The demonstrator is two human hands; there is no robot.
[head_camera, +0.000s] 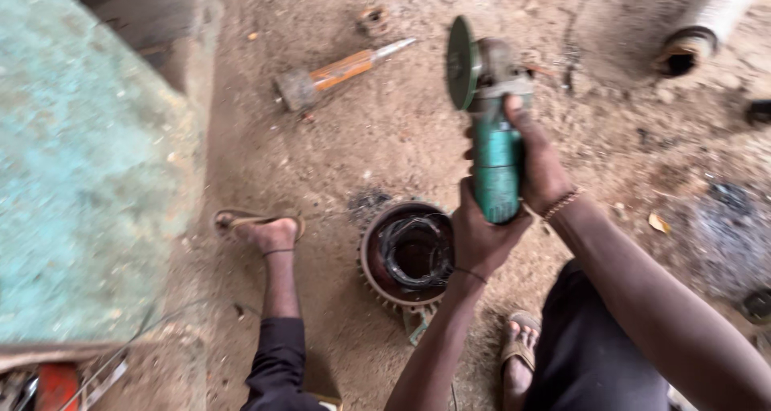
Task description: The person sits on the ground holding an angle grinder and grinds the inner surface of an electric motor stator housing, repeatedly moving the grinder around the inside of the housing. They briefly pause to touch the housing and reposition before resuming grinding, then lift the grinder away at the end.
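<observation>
1. Both hands grip the grinder: left hand (479, 233) wraps the tail of the green body, right hand (536, 166) clamps its middle, thumb up by the head.
2. Grinder (491, 130) hangs just above the motor housing (407, 254), disc (460, 63) on edge, touching nothing.
3. It looks like a positioning step before cutting; next calls for tipping the disc down to the housing's rim.
4. Housing sits on the dirt floor (337, 170) between both feet: round, rusty, finned, dark windings inside.
5. Beyond the housing lies a hammer (337, 74).
</observation>
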